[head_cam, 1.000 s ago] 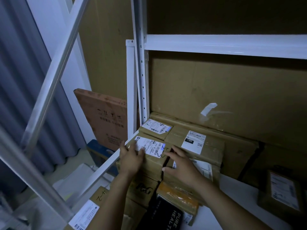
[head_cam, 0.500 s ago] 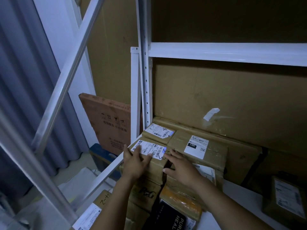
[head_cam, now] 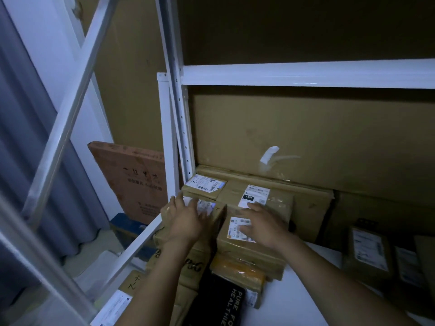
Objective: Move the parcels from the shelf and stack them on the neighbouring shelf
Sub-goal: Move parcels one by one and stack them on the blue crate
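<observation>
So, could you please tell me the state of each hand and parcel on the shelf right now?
Left hand: open, flat on the front left parcel.
Right hand: open, fingers spread on the front right parcel.
Back left parcel: closed, label up.
Black bag: lying flat.

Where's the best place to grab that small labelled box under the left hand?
Grip the small box by its left and right side faces, coming from above and the front. Its flat top gives nothing to hold; the left hand only rests there. A dark gap beside the neighbouring box probably leaves finger room; another parcel sits close behind.
</observation>
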